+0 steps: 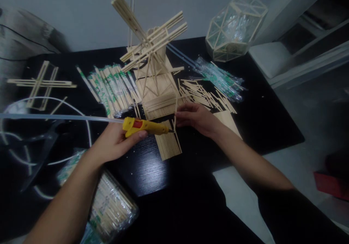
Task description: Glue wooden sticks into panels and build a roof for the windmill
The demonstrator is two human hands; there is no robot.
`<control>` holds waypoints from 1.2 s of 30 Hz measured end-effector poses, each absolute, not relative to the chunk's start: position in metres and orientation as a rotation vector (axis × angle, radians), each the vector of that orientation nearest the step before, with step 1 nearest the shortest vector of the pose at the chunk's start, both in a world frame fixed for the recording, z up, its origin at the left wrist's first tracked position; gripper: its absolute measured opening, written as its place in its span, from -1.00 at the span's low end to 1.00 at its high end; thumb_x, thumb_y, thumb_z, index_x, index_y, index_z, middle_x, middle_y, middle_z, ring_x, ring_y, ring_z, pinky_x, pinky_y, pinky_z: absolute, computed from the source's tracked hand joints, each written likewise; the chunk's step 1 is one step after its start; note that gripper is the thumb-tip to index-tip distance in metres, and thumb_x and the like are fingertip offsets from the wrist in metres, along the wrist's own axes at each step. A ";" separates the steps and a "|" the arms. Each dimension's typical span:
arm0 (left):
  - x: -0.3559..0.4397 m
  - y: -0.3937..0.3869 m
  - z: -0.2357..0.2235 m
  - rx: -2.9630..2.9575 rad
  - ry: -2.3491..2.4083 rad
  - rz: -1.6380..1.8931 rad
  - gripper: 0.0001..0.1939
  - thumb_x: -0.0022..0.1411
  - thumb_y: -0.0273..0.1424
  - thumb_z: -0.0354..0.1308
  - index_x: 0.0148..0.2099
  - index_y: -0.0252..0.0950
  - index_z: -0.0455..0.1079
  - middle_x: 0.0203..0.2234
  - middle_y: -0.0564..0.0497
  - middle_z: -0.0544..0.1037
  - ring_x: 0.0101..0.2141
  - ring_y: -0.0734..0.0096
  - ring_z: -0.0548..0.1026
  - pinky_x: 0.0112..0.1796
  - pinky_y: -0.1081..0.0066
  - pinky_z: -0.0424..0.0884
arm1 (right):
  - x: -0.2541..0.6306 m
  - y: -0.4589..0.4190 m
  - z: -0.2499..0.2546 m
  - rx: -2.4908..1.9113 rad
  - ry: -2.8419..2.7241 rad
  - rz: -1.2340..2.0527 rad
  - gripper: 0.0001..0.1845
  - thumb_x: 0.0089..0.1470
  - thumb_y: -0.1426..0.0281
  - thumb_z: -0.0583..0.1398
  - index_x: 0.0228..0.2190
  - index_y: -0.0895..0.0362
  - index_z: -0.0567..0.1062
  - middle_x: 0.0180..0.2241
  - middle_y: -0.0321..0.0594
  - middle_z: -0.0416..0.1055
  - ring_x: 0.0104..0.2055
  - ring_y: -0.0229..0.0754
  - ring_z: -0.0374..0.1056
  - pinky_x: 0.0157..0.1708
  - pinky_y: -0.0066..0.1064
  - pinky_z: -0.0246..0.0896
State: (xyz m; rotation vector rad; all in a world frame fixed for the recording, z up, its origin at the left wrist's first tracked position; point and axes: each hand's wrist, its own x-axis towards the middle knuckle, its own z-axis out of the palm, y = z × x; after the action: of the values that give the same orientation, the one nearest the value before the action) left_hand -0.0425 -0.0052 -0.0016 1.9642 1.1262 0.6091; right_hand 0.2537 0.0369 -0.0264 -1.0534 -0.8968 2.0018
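My left hand (116, 142) is closed around a yellow glue gun (145, 126) with a long clear glue stick (60, 117) trailing to the left. The gun's nozzle points right, at a thin wooden stick (175, 118) that my right hand (195, 118) pinches upright. Just under both hands lies a flat panel of glued sticks (168, 146) on the black table (261, 116). Behind it stands a wooden stick windmill model (152, 55) with crossed blades.
Wrapped chopsticks (111, 87) lie left of the model, loose cut sticks (204, 95) and empty wrappers (220, 77) to the right. A geometric stick-frame lantern (236, 27) sits at the back right. A crossed stick frame (40, 83) lies far left, and a chopstick pack (111, 207) near me.
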 end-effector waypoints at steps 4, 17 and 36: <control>-0.042 -0.006 -0.001 1.970 1.134 0.616 -0.72 0.40 -0.12 0.17 -0.23 -0.19 0.54 -0.54 0.08 0.56 -0.55 0.39 0.50 -0.53 0.43 0.38 | 0.253 0.036 -0.027 -1.050 -0.906 1.999 -0.65 -0.18 0.30 0.58 -0.41 0.11 0.59 -0.43 -0.36 0.61 -0.42 -0.29 0.56 -0.30 -0.42 0.60; -0.041 -0.003 -0.002 1.964 1.324 0.772 -0.57 0.42 -0.01 0.12 -0.31 -0.23 0.51 -0.50 0.03 0.55 -0.51 0.38 0.47 -0.46 0.37 0.39 | 0.269 0.013 -0.014 -1.381 -1.453 1.586 -0.39 0.01 0.49 0.40 0.10 0.02 0.44 -0.46 -0.42 0.57 -0.45 -0.20 0.57 -0.36 -0.32 0.57; -0.036 -0.003 0.002 1.943 1.373 0.797 -0.63 0.38 -0.06 0.13 -0.30 -0.23 0.51 -0.49 0.04 0.55 -0.50 0.40 0.47 -0.45 0.38 0.39 | 0.243 -0.013 -0.005 -1.660 -1.929 1.240 -0.60 0.11 0.58 0.35 0.00 0.16 0.55 -0.36 -0.28 0.58 -0.33 -0.21 0.54 -0.23 -0.34 0.45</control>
State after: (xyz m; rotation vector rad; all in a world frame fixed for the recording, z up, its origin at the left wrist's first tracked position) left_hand -0.0364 -0.0031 0.0018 1.9434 1.3728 0.7968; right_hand 0.2431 -0.0133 -0.0046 -1.6602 -1.9287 1.2404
